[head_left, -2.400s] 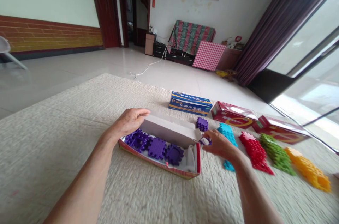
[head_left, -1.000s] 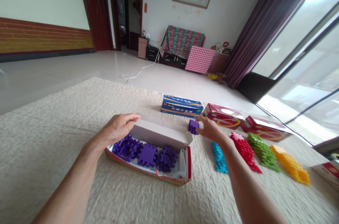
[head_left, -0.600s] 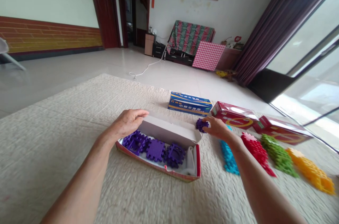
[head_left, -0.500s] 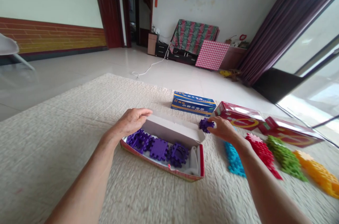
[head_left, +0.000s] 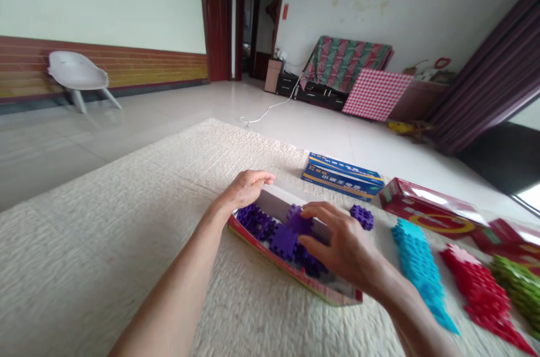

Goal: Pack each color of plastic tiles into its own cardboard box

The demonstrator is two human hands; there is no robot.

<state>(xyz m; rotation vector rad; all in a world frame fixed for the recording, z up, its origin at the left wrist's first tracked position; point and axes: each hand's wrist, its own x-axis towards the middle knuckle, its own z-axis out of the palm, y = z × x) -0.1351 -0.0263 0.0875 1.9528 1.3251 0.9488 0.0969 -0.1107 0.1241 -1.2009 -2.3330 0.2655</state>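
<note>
Open box (head_left: 266, 257): purple blocks (head_left: 282, 241) inside | right hand (head_left: 343, 238): grip pinching a loose purple piece (head_left: 300, 223) over it | left hand (head_left: 248, 188): at lid's (head_left: 276, 202) left end, can't tell grip

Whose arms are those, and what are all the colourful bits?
There's no robot: they're one person's bare arms. The picture comes from a camera on their head, looking forward and down. The left hand is by the raised flap of an open box. The right hand holds a purple piece over it; more purple pieces lie inside. On the pale mat are blue, red and green bits, with knobbly edges.
</note>
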